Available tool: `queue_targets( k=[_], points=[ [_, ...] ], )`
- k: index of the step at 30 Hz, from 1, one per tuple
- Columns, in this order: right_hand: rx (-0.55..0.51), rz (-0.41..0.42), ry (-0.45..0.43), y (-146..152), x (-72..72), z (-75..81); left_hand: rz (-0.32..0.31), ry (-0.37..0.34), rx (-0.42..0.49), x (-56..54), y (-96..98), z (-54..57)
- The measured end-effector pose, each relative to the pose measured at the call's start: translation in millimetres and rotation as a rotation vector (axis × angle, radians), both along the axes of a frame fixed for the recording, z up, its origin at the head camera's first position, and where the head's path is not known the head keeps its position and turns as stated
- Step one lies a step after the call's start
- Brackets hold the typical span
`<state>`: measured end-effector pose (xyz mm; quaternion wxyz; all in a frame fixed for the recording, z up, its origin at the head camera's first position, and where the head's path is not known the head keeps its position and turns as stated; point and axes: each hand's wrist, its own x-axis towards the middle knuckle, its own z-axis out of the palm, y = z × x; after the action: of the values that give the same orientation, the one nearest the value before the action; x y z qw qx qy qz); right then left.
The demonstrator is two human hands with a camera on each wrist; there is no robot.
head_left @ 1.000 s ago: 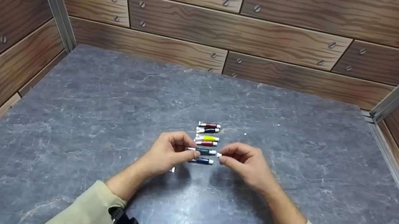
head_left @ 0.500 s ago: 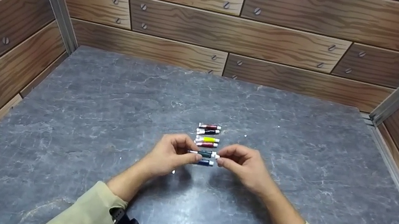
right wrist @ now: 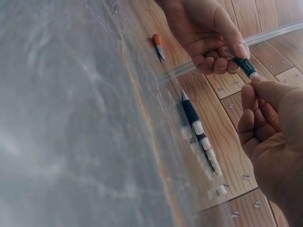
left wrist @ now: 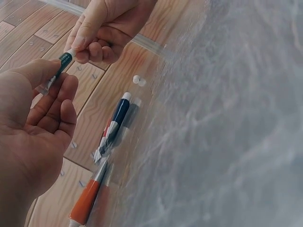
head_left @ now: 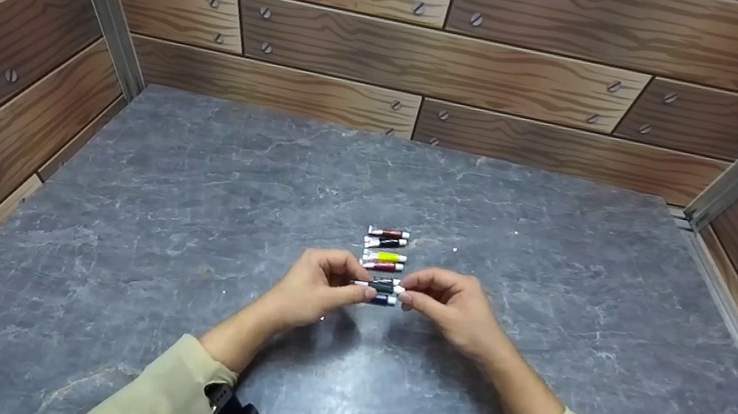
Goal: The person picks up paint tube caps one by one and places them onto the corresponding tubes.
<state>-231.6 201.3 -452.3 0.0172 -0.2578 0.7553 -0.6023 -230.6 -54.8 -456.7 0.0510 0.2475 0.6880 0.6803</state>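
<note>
My left hand (head_left: 319,286) pinches a small dark green paint tube (right wrist: 244,66) near its flat crimped end, between thumb and fingers. At the tube's other end, my right hand (head_left: 454,303) pinches a white cap (right wrist: 254,75) with thumb and forefinger, right at the neck. Both hands hold the tube up off the table. Under and beyond it lies a row of paint tubes: a blue tube (head_left: 382,299) closest to me, then a red tube (head_left: 382,266), a yellow tube (head_left: 387,257), a black tube (head_left: 389,243) and a brownish-red tube (head_left: 391,233).
An orange paint tube (left wrist: 86,201) lies apart from the row, mostly hidden beneath my left hand in the head view. A small loose white cap (left wrist: 136,79) lies on the grey marbled table (head_left: 552,266) past the row. Wood-patterned walls (head_left: 336,39) enclose the back and sides.
A second ago the white cap in my right hand stood apart from the green tube; now the two meet. My left hand has shifted slightly right with the tube.
</note>
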Motion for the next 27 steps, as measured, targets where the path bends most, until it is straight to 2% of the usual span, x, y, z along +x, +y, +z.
queue_targets(
  k=[9, 16, 22, 27],
  points=[
    [0.041, 0.016, -0.025, 0.5, 0.3, 0.9, 0.005, -0.004, -0.015, -0.5, 0.2, -1.7],
    [0.036, 0.064, -0.062, -0.9, -0.3, 0.0, -0.024, -0.009, -0.013, 0.9, 0.9, 0.1],
    [0.074, 0.058, -0.088, -2.5, 0.5, 0.4, -0.010, -0.014, -0.021, 1.1, 2.1, 0.0],
    [0.046, 0.068, -0.102, 0.2, -0.5, -1.0, 0.006, -0.014, -0.015, 1.2, 2.7, 0.9]
  ],
)
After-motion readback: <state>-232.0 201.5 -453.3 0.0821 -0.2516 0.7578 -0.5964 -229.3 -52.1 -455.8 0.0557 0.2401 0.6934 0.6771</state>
